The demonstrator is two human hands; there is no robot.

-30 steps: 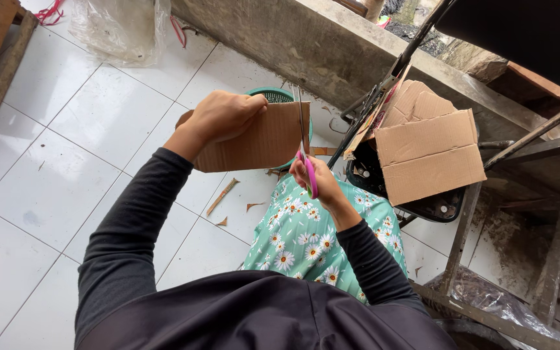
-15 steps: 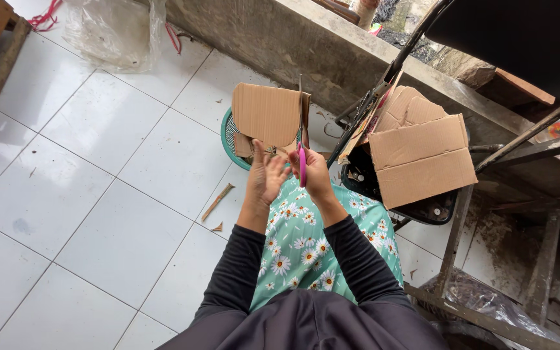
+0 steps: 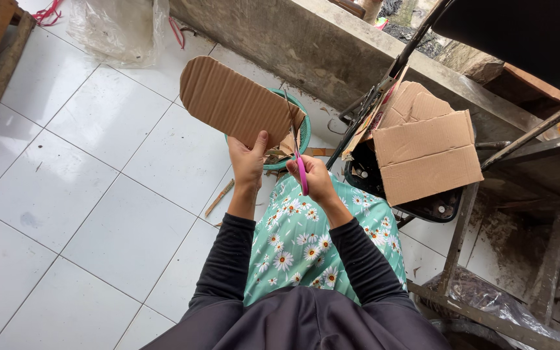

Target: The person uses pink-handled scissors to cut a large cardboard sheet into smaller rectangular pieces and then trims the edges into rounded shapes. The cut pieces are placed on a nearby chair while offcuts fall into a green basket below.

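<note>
**A:** So, nearest the camera: what are the hands doing?

**B:** Left hand is closed on the lower edge of a rounded corrugated cardboard piece, holding it up over the floral lap. Right hand is wrapped round pink-handled scissors, blades at the cardboard's right edge.

**A:** And further out?

**B:** A green basin sits on the white tile floor just behind the cardboard, and an open cardboard box stands off right.
</note>
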